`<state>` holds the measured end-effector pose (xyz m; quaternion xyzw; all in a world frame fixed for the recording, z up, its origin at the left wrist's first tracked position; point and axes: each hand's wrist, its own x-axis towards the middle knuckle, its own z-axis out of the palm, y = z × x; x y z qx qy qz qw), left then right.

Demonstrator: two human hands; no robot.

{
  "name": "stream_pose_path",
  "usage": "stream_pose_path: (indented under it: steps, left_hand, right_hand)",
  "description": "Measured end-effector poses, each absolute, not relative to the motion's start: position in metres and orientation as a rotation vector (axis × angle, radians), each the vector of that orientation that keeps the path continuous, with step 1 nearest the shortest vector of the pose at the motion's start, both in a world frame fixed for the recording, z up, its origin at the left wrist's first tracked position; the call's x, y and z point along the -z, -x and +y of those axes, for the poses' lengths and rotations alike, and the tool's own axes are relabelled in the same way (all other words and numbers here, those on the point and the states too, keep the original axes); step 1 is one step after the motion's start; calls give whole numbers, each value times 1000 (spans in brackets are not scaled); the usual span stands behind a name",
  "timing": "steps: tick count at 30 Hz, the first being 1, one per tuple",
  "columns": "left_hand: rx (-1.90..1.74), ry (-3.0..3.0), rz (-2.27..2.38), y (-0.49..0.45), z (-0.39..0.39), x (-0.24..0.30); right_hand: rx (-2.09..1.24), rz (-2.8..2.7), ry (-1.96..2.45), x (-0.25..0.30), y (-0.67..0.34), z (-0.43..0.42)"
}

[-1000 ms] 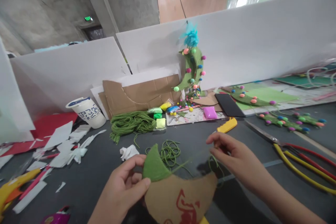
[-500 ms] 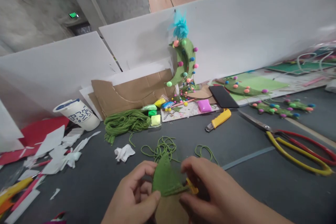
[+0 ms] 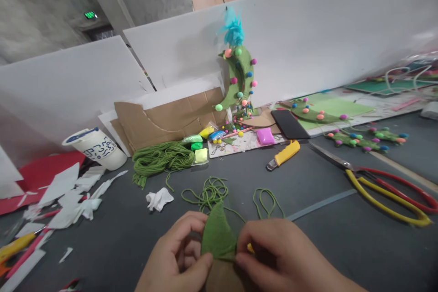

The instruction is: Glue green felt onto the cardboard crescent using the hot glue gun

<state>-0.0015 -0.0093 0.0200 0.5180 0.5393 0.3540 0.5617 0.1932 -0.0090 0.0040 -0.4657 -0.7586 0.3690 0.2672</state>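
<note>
Low in the middle, a cardboard piece [image 3: 224, 276] has its pointed upper part covered in green yarn [image 3: 217, 235]. My left hand [image 3: 183, 255] grips the piece along its left edge, thumb in front. At the right edge, where the green meets bare brown card, my right hand [image 3: 270, 255] pinches the yarn strand between thumb and fingers. A small yellow part [image 3: 251, 248] of an object shows beneath those fingers; the rest of it is hidden. A loose tangle of green yarn [image 3: 208, 191] lies just beyond the piece, with a loop [image 3: 268, 203] farther right.
Scissors [image 3: 349, 166] and a yellow utility knife [image 3: 284, 154] lie to the right, near a black phone [image 3: 290, 124]. A yarn skein [image 3: 160, 159], crumpled tissue [image 3: 159, 199] and white cup [image 3: 99, 148] stand left. Behind is a green crescent [image 3: 239, 77] with colored balls.
My right hand has closed in on the piece's right edge, and the yarn there now lies closer against the card. Less of the yellow part shows. The view has shifted slightly.
</note>
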Motion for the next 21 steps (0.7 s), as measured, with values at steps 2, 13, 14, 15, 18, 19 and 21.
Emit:
stream_pose_path:
  steps: [2,13,14,15,18,19,21]
  left_hand:
    - [-905,-1183,1258,2,-10,-18]
    - [-920,-1193,1209,3,-10,-19]
    - [-915,-1206,1210,4,-10,-19]
    - [-910,-1216,1206,4,-10,-18]
    - [-884,-1197,1167,3,-10,-17]
    - [-870,-1179,1150,2,-9,-16]
    - [-837,-1153,1121,0,-8,-16]
  right_hand:
    - [-973,-2048,1318,-5,-194,-9]
    - [-1629,-1515,1356,4,-194,-1]
    - [-1698,-1479,1355,4,-194,0]
    - [-1742,-1462,1367,4,-193,1]
    - [-1776,-1437,1411,0,-192,1]
    - [-1790,-1415,1418,-2,-191,1]
    - [-1817,-1394,1419,-4,-190,-1]
